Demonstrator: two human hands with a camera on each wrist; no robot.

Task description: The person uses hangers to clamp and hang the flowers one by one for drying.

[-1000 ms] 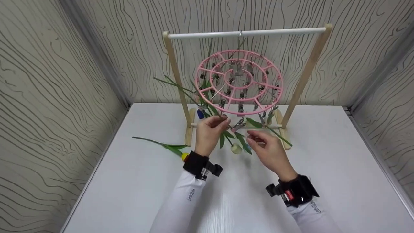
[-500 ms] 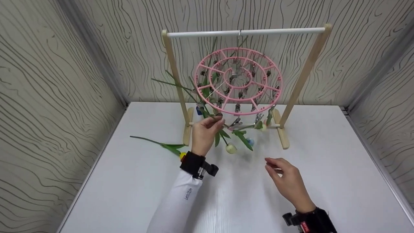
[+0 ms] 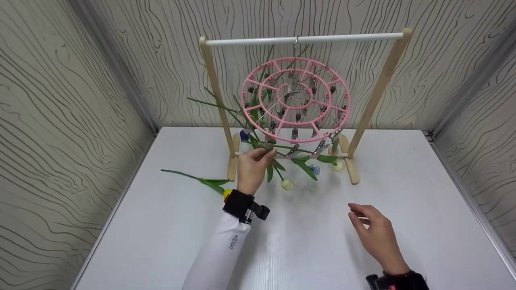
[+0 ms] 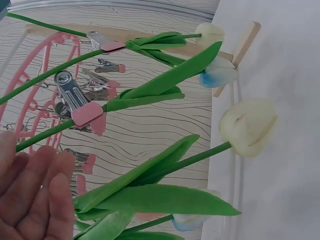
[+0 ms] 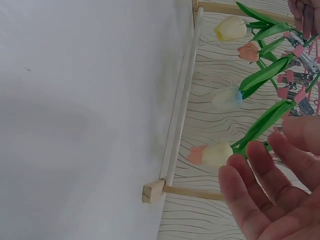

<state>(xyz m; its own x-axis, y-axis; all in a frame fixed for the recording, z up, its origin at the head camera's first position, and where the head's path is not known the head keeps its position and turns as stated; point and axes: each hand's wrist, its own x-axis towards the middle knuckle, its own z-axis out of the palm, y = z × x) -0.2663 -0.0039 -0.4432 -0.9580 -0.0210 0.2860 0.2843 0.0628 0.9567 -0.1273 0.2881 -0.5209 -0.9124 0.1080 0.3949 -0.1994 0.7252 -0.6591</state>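
Several artificial tulips hang by clips from a pink round clip hanger (image 3: pixel 296 140). At its front left, my left hand (image 3: pixel 250 171) pinches a green tulip stem (image 4: pixel 42 136) between thumb and fingertips. That stem passes through a metal clip with pink tips (image 4: pixel 86 112) and leads to a blue-and-white tulip (image 4: pixel 218 72). A white tulip (image 3: pixel 287 184) points down just right of the hand. My right hand (image 3: pixel 377 233) is apart from the flowers, over the table's right front, fingers loosely bent and holding nothing.
The hanger hooks onto a white rod (image 3: pixel 346 38) of a wooden stand (image 3: pixel 377 96). A yellow tulip (image 3: pixel 209 185) lies on the white table (image 3: pixel 306 249) at the left. More unused clips (image 3: pixel 295 133) dangle beneath the rings. Patterned panels surround the table.
My right hand has drawn away from the clips, toward the front right. The left hand stays almost in place. The hanger has swung slightly, and tulips at the right have shifted position.
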